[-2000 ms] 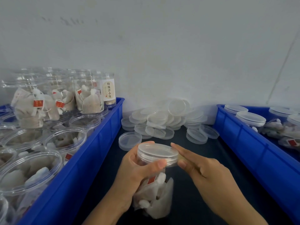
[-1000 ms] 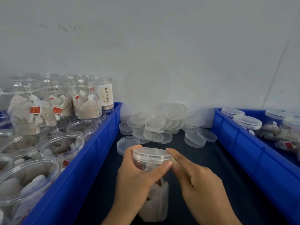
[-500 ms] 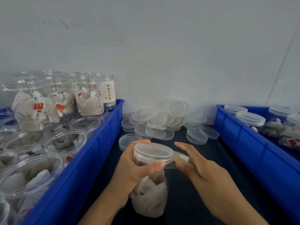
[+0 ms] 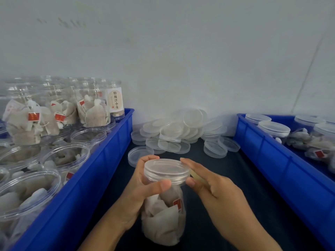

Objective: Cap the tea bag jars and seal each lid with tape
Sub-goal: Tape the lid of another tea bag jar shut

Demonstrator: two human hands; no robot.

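Clear plastic jar (image 4: 164, 211), lid (image 4: 166, 170) on, sat at lower centre. Left hand (image 4: 139, 189) gripped its neck; right hand (image 4: 213, 187) pressed tape (image 4: 194, 175) against the lid rim. Risk: tape could wrinkle or miss the seam if the jar turned unevenly. Tape roll unseen; tape's far end hidden behind fingers.

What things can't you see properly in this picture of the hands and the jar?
- Tape: head view, only a pale strip shows beside the lid; the right hand hides the rest.
- Jar left side: covered by the left hand.
- Capped jars in the right bin: cut off by the frame's right edge.
- Red tags: print too small to read.
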